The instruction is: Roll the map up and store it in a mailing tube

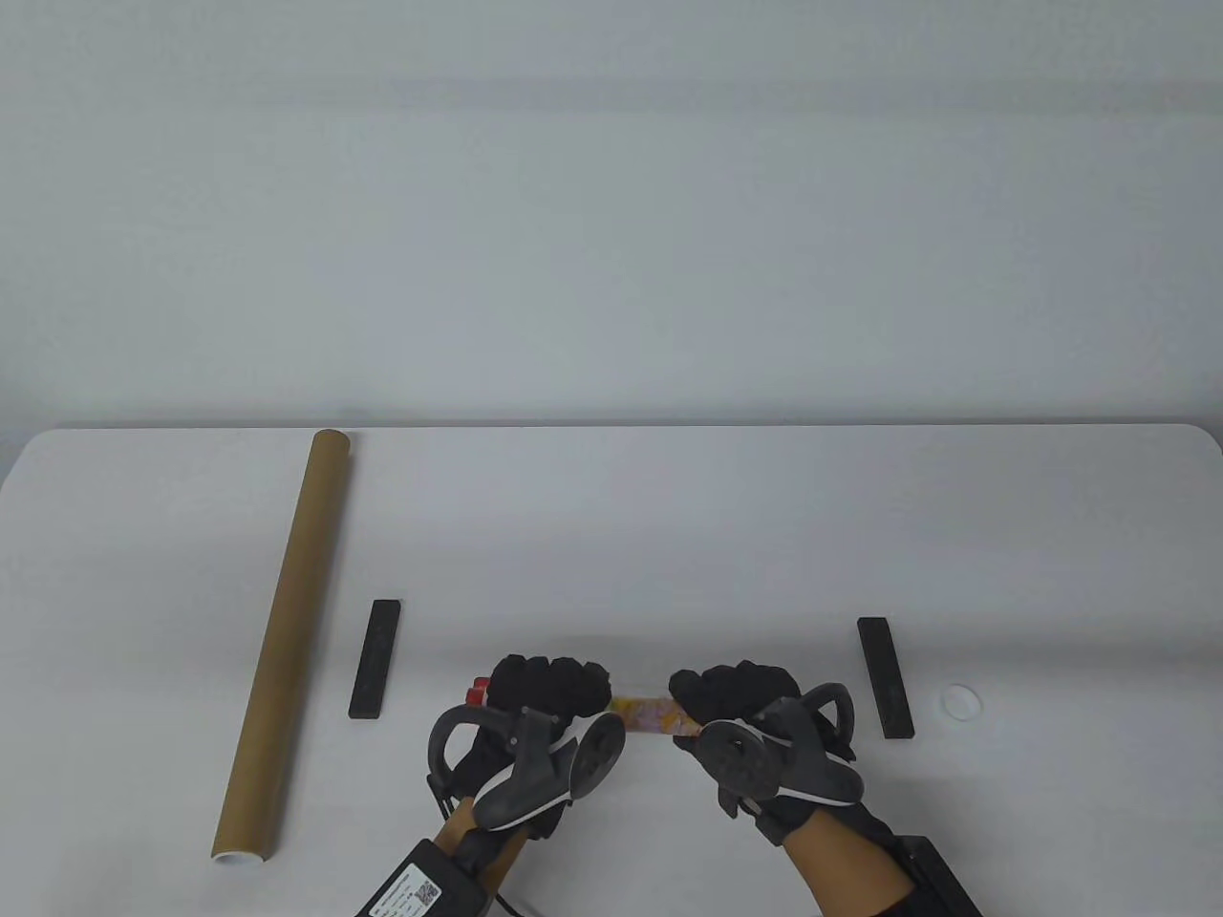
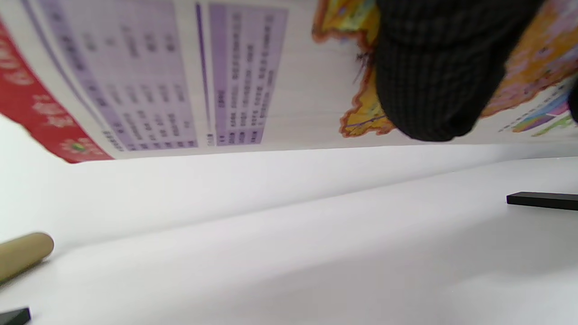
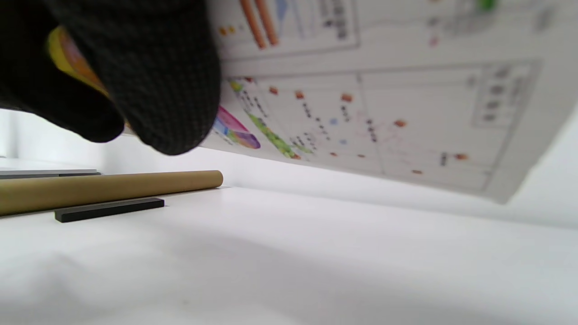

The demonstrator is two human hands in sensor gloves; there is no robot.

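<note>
The map [image 1: 645, 714] lies rolled into a thin colourful roll near the table's front edge, with a red end [image 1: 478, 688] poking out on the left. My left hand [image 1: 549, 683] grips its left part and my right hand [image 1: 736, 690] grips its right part, fingers curled over the top. Only a short stretch of roll shows between them. The wrist views show the printed map [image 2: 244, 76] [image 3: 384, 99] close overhead with gloved fingers [image 2: 433, 76] [image 3: 149, 81] on it. The brown mailing tube [image 1: 287, 640] lies on the left, apart from both hands.
Two black bars lie flat, one [image 1: 375, 659] between the tube and my left hand, the other [image 1: 886, 676] right of my right hand. A small white round cap [image 1: 960, 702] sits further right. The tube [image 3: 108, 187] and a bar [image 3: 108, 209] also show in the right wrist view.
</note>
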